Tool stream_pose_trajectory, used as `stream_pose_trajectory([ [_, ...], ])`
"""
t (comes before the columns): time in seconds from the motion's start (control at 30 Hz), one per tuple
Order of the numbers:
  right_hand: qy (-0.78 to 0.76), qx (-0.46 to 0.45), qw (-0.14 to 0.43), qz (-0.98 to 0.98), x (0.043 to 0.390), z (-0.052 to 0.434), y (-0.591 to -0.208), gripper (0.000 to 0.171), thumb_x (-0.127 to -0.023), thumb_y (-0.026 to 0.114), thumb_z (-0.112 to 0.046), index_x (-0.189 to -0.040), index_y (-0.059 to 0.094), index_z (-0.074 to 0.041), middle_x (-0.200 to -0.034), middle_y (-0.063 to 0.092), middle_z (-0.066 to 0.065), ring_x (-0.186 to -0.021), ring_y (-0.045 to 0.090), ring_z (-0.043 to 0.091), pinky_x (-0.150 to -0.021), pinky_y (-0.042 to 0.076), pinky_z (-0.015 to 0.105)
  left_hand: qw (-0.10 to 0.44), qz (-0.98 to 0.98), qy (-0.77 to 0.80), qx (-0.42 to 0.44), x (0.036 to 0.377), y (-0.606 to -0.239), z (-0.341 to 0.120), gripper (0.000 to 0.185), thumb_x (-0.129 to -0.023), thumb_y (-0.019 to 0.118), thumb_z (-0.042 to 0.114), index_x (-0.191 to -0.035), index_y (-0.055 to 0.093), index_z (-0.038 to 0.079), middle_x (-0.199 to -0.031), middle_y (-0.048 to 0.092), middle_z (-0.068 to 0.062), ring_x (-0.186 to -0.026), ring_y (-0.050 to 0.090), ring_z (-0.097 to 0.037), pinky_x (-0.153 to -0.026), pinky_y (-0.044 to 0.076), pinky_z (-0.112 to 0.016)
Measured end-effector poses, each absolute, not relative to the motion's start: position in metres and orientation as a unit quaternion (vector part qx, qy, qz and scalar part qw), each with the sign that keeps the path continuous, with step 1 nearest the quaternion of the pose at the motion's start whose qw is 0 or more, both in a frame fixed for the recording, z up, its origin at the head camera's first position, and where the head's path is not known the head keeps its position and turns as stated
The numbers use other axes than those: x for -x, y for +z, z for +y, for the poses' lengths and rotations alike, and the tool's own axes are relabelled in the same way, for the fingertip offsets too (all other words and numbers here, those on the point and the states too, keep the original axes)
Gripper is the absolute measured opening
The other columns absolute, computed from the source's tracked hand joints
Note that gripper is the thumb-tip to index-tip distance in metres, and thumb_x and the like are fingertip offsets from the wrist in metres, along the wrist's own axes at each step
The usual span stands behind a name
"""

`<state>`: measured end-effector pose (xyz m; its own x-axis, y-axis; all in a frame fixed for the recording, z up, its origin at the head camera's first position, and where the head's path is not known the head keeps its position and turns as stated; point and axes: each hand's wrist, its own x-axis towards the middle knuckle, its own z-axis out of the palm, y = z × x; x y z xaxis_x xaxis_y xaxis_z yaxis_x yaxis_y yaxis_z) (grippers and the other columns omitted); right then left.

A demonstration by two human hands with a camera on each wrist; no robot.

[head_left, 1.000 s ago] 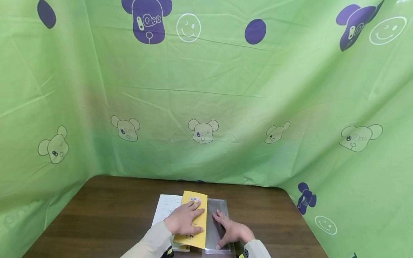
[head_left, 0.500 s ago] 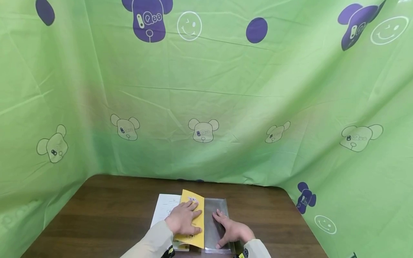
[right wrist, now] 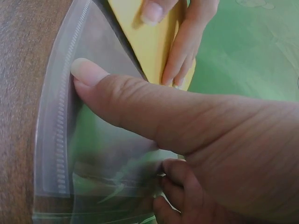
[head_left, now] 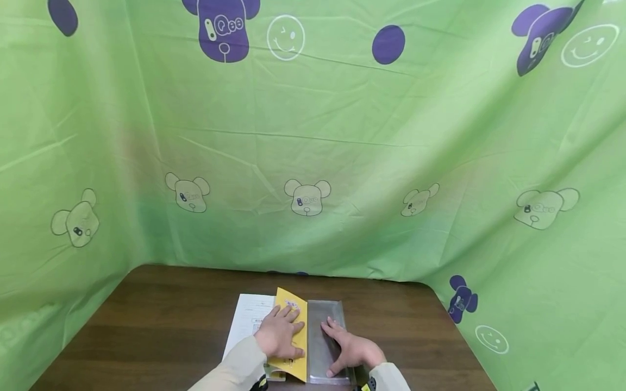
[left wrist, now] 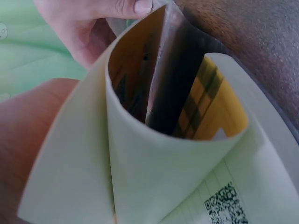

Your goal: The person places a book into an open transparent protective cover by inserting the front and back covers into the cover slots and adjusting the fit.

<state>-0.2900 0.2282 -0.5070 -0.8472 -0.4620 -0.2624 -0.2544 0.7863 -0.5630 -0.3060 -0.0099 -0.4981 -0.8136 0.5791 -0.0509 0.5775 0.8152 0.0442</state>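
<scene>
Yellow booklet (head_left: pixel 295 347), glossy, lying near the front edge of the desk (head_left: pixel 161 326), right edge lifted so the cover tilts up; in the left wrist view bent into a curl, pale inside, QR code printed low on it. Just right of it, touching along its edge, a clear zip bag (head_left: pixel 326 339), flat, zipper strip along its outer side in the right wrist view.

Left hand (head_left: pixel 280 335) spread flat on the booklet, fingers straight, pressing, gripping nothing. Right hand (head_left: pixel 351 352) flat on the bag, fingers relaxed; thumb (right wrist: pixel 135 105) stretched out and pressed onto the plastic beside the zipper; nothing gripped.

Under the booklet and jutting out to its left, a white sheet (head_left: pixel 250 317) with faint print. Behind and on both sides of the desk, a green cloth (head_left: pixel 342 152) with bear faces, smileys and purple dots, hanging close around the edges.
</scene>
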Motion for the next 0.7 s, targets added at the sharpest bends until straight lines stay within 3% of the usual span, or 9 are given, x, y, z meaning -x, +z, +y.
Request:
stream_pose_trajectory([
  [0.53, -0.262, 0.201, 0.192, 0.924, 0.2900, 0.2279, -0.5081, 0.103, -0.072, 0.093, -0.016, -0.156, 0.036, -0.003, -0.166, 0.023, 0.024, -0.151, 0.021, 0.048, -0.119, 0.028, 0.061, 0.045, 0.957, -0.009, -0.285, 0.3087, -0.5009, -0.0050, 0.071, -0.083, 0.065, 0.069, -0.140, 0.062, 0.028, -0.157, 0.047, 0.001, -0.149, 0.037, -0.023, -0.123, 0.029, -0.044],
  [0.7, -0.256, 0.219, 0.193, 0.922, 0.2922, 0.2305, -0.5088, 0.105, -0.073, 0.093, -0.026, -0.157, 0.034, -0.002, -0.165, 0.022, 0.027, -0.151, 0.020, 0.050, -0.119, 0.028, 0.062, 0.046, 0.957, -0.008, -0.285, 0.3094, -0.5010, -0.0046, 0.070, -0.084, 0.064, 0.069, -0.141, 0.062, 0.028, -0.158, 0.046, 0.001, -0.150, 0.036, -0.023, -0.123, 0.029, -0.044],
])
